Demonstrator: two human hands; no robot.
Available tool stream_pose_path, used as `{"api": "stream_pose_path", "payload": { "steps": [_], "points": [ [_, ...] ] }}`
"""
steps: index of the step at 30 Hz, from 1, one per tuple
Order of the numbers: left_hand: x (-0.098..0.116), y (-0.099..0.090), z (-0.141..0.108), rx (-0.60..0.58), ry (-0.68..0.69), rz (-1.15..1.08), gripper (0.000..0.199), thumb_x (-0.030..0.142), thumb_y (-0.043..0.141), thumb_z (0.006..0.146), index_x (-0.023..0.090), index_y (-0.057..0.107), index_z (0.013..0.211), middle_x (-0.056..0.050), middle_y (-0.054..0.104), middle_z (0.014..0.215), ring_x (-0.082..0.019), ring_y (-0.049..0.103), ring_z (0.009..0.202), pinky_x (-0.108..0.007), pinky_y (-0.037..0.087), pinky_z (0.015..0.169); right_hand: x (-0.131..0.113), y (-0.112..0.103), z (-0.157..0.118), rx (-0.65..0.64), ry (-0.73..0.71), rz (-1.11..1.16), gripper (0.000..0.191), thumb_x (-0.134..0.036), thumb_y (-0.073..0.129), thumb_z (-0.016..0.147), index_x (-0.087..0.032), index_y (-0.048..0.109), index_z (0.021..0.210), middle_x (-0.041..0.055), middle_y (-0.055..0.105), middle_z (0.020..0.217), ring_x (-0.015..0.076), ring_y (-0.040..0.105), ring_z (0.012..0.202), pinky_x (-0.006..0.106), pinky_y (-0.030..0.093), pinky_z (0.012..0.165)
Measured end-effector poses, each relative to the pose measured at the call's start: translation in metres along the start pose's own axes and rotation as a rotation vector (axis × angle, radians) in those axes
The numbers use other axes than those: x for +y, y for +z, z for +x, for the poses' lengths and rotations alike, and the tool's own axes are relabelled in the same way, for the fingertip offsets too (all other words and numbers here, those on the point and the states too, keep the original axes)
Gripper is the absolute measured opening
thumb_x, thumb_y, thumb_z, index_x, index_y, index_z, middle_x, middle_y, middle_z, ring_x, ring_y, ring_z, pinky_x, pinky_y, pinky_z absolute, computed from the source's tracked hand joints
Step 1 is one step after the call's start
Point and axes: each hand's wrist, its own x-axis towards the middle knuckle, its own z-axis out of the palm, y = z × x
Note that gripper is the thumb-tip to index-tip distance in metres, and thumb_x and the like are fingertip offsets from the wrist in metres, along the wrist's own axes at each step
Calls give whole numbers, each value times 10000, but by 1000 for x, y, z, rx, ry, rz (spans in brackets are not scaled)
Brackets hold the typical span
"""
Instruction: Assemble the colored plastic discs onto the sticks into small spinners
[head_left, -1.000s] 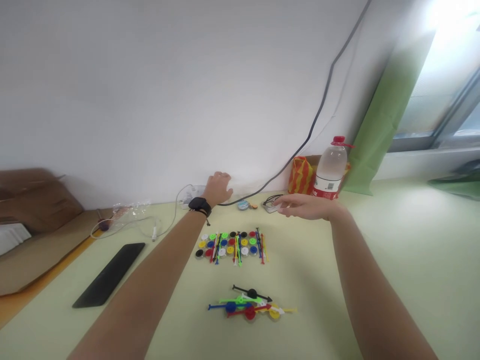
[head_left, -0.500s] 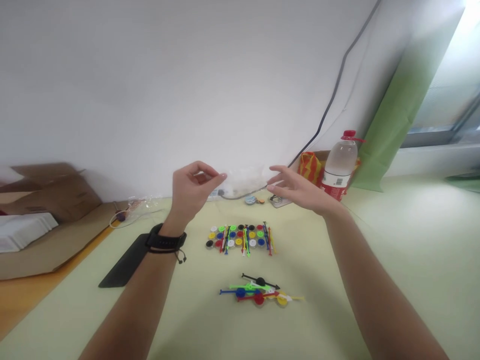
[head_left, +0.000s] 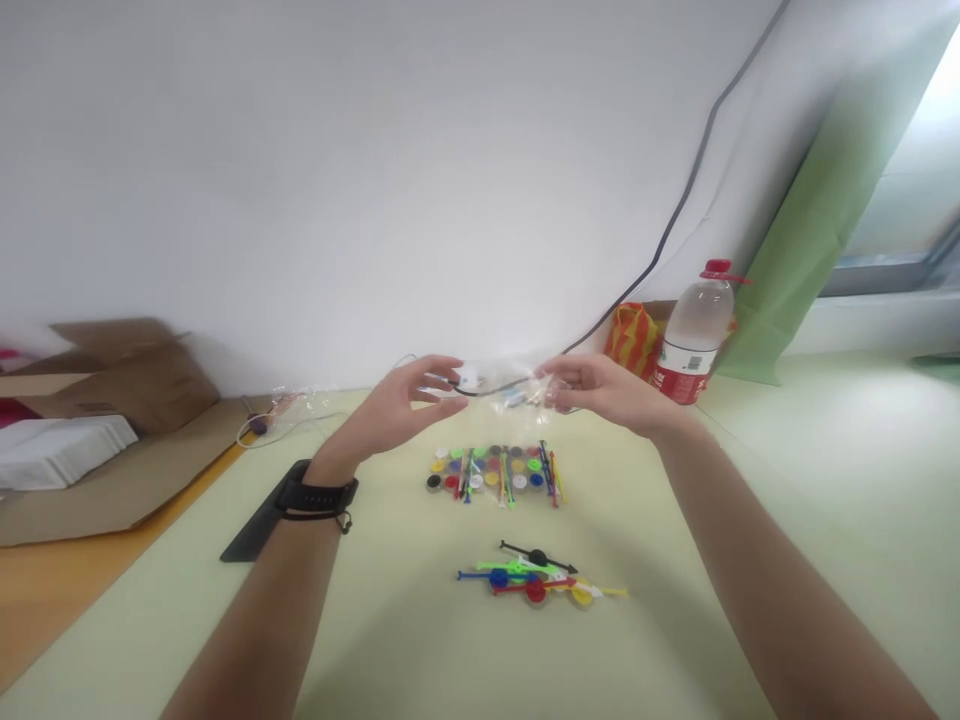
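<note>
"Currently, where is the clear plastic bag (head_left: 517, 402)?"

"Above the worktop (head_left: 420, 630), between the left hand (head_left: 390, 408) and the right hand (head_left: 611, 392). The right fingers grasp its right side; the left fingers are parted, and contact with the bag cannot be confirmed."

"Obstructions?"

"The bag overlaps the view of the dark cable (head_left: 679, 205) near the wall. The left wrist partly covers the black slab (head_left: 251, 532). Right of the right hand stand the upright red-capped bottle (head_left: 691, 345) and the striped bag (head_left: 631, 335). Far left: the open carton (head_left: 150, 385) and white stack (head_left: 67, 450)."

"Orientation?"

"The clear plastic bag spreads roughly left to right; its mouth cannot be identified. Nearer the wearer, the rows of coloured discs and arrows (head_left: 491, 480) also run left to right, with the loose arrow pile (head_left: 535, 590) nearest."
</note>
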Motion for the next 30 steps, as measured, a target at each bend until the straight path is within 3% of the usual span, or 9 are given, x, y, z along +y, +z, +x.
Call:
{"api": "stream_pose_path", "payload": {
  "steps": [3,5,10,16,19,22,24,27,30],
  "points": [
    [6,12,-1,-45,19,-2,464,501,708,880,283,660,1287,-94,716,1255,-262,709,1083,-393,589,920,-2,5,-3,-203,10,-157,357,-392,721,852,-237,731,1174,51,760,960,241,692,962,356,543,849],
    [10,21,-1,-107,25,-5,453,503,705,880,273,680,1270,-85,756,1164,-254,724,1031,-383,587,909,-4,10,-3,-258,5,-250,332,-380,700,863,-247,740,1165,48,770,966,244,695,962,342,540,819],
    [12,30,-1,-295,51,31,354,507,743,825,244,790,1057,-62,792,914,-240,734,843,-324,575,718,-8,16,-3,-253,-17,-256,267,-423,662,892,-227,760,1045,51,773,915,228,698,882,338,534,792],
    [7,29,0,-299,54,38,260,472,711,847,235,812,882,-49,777,825,-203,689,739,-301,530,642,-9,14,-3,-202,21,-190,370,-557,672,874,-192,727,897,70,744,856,218,680,835,339,535,777],
    [3,28,0,-304,25,-9,264,473,693,867,227,784,886,-57,774,824,-213,707,765,-317,554,684,-6,15,-4,-213,57,-146,383,-549,710,852,-217,685,1041,59,749,903,222,684,884,349,534,827],
    [-8,24,0,-224,-35,-73,276,485,683,876,218,747,907,-65,774,805,-226,735,787,-344,580,739,3,14,-4,-295,122,-89,648,-457,805,783,-297,527,1347,31,751,1000,223,688,939,353,534,858],
    [-19,18,-2,-181,-72,-96,277,489,682,877,219,729,915,-65,779,824,-224,743,811,-350,588,767,12,12,-1,-337,147,-65,741,-406,815,768,-312,463,1413,18,741,994,221,688,951,352,532,861],
    [-34,7,-4,-281,-107,-89,282,492,717,845,219,723,912,-72,783,897,-231,747,873,-355,593,803,23,9,3,-314,124,-90,545,-395,765,805,-247,567,1291,12,718,895,212,675,916,336,517,832],
    [-41,5,-5,-375,-95,-66,376,486,769,800,241,724,1082,-76,780,994,-241,743,933,-355,593,824,27,6,5,-333,93,-121,404,-424,738,821,-206,643,1148,20,712,870,206,663,885,321,501,791]
  ]
}}
